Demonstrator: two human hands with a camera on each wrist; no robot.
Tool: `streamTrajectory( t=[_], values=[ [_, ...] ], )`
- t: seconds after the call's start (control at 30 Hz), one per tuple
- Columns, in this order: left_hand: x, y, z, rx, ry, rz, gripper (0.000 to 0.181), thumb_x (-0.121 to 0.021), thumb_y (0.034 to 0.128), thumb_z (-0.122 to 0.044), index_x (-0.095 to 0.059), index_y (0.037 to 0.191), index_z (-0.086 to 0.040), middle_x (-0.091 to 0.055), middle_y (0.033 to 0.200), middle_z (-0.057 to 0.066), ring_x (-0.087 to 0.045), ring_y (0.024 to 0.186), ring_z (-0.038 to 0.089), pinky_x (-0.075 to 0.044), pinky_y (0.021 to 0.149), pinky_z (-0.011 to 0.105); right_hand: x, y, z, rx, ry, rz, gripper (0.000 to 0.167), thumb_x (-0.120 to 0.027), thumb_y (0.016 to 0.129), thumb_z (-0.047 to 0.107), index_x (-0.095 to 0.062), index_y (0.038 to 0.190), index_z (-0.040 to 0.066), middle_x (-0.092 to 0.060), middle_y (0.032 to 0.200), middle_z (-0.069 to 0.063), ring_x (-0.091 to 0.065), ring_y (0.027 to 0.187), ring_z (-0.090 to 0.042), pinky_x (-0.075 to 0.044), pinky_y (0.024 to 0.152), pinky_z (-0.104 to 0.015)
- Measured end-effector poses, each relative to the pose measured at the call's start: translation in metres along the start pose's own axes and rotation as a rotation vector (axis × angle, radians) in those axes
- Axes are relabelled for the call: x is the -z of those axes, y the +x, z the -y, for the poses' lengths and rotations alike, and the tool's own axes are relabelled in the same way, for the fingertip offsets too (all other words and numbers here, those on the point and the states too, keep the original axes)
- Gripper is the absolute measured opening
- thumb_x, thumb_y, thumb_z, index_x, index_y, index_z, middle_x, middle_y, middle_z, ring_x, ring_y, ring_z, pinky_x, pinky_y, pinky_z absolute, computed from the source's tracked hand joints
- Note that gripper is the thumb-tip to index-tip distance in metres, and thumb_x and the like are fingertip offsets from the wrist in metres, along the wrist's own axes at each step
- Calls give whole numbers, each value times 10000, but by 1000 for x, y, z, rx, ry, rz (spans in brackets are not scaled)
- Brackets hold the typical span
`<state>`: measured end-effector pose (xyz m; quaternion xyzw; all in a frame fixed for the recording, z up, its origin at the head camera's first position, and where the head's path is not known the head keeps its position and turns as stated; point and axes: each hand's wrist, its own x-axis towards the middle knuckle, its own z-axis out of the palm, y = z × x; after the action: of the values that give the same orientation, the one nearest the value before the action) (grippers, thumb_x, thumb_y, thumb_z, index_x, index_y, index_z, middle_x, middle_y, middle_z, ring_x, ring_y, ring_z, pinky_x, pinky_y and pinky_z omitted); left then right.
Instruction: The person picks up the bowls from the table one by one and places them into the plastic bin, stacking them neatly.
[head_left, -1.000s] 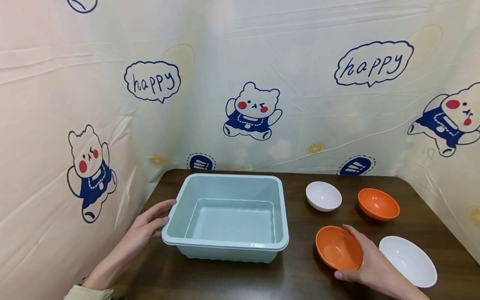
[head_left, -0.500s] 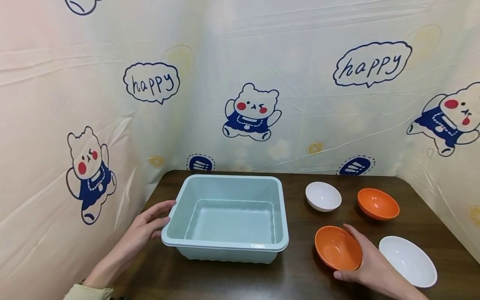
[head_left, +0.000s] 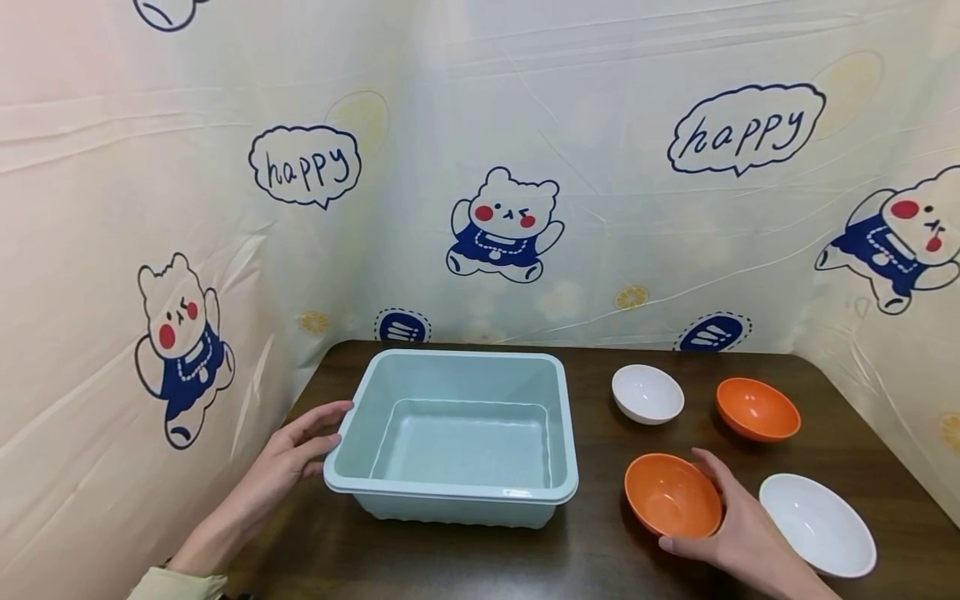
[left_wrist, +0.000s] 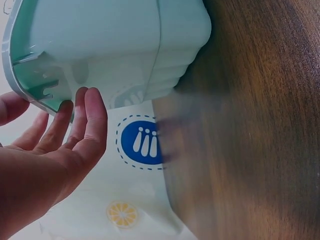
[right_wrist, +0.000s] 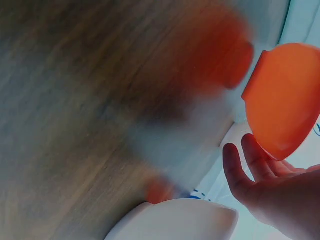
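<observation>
A pale blue-green plastic basin stands left of centre on the dark table. My left hand holds its left rim, with the thumb at the rim and the other fingers along the outer wall, as the left wrist view of the basin shows. At the right, my right hand grips an orange bowl by its edge, thumb at the near side and fingers at the far side. In the right wrist view this orange bowl appears slightly off the table, base toward the tabletop.
Behind the gripped bowl sit a small white bowl and a second orange bowl. A larger white bowl lies right of my right hand. Printed cloth hangs along the back and sides of the table.
My right hand and the orange bowl in it have shifted slightly left. The left hand, the basin and the other bowls stay where they were.
</observation>
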<state>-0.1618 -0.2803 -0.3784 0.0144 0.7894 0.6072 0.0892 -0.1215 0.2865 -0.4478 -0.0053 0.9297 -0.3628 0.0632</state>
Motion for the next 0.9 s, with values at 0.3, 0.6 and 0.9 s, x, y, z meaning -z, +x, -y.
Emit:
streamTrajectory(
  t=[0.3,0.6,0.9],
  values=[
    [0,0,0,-4,-10,-2,578,-566,1097,-230,-370,1605,-37,-412,1580,249,-631,1168,207,-586,892,374,4,-2,7,-4,40,-18,1248,-965,692,454,-224,1609,43,-459,1528,-271,-579,1218,-356,-552,895,-389],
    [0,2,2,12,-19,-11,571,-563,1098,-223,-375,1605,-39,-420,1579,237,-623,1173,191,-579,905,358,12,-5,16,29,114,-32,1197,-970,715,392,-249,1607,52,-475,1524,-240,-569,1180,-335,-554,828,-288],
    [1,2,2,4,-6,-15,544,-556,1098,-222,-401,1585,-35,-423,1575,244,-610,1176,202,-578,898,360,20,-7,22,45,154,-32,1158,-969,714,365,-283,1606,93,-490,1518,-214,-539,1183,-330,-545,824,-265]
  ],
)
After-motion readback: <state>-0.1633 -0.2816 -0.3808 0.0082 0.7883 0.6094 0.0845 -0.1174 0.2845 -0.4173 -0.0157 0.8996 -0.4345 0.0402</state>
